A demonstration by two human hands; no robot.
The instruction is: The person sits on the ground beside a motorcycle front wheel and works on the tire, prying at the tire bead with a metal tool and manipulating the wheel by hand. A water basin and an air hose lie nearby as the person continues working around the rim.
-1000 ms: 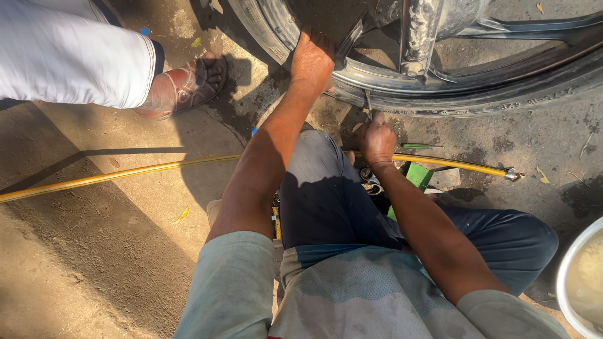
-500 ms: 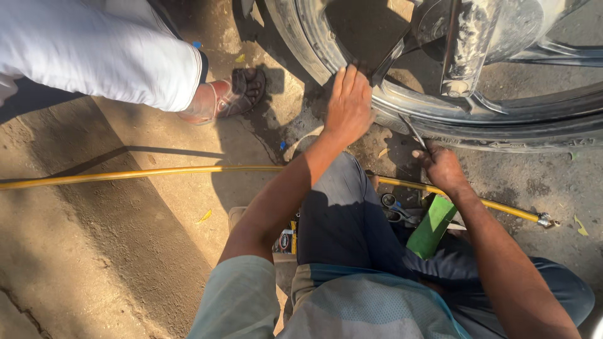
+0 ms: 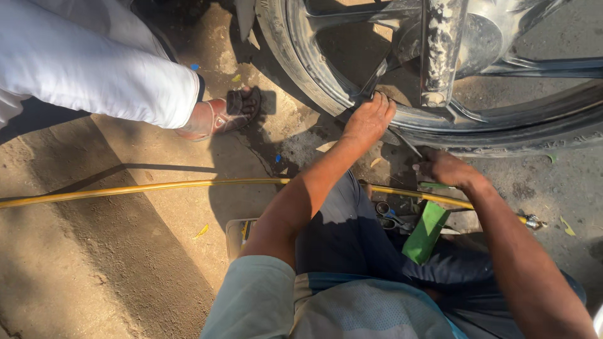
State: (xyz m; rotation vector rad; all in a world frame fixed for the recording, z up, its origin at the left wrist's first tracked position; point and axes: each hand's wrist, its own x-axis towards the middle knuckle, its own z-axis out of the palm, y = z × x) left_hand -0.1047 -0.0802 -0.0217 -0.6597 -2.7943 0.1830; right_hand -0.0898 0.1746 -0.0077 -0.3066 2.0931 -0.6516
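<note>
Both hands shifted lower; left hand (image 3: 369, 119) gripped a thin metal lever at the black rubber tyre's (image 3: 502, 139) rim, right hand (image 3: 445, 168) clenched near the yellow hose (image 3: 157, 187). That lever could slip, pinching fingers.

Outdoor roadside tyre-repair spot. Indicators: bare, sunlit concrete ground (image 3: 125, 276); a vehicle wheel (image 3: 477, 119) with tyre and metal rim standing on it; a yellow air hose (image 3: 144, 187) laid across the ground; scissors (image 3: 389, 216) lying loose there.
</note>
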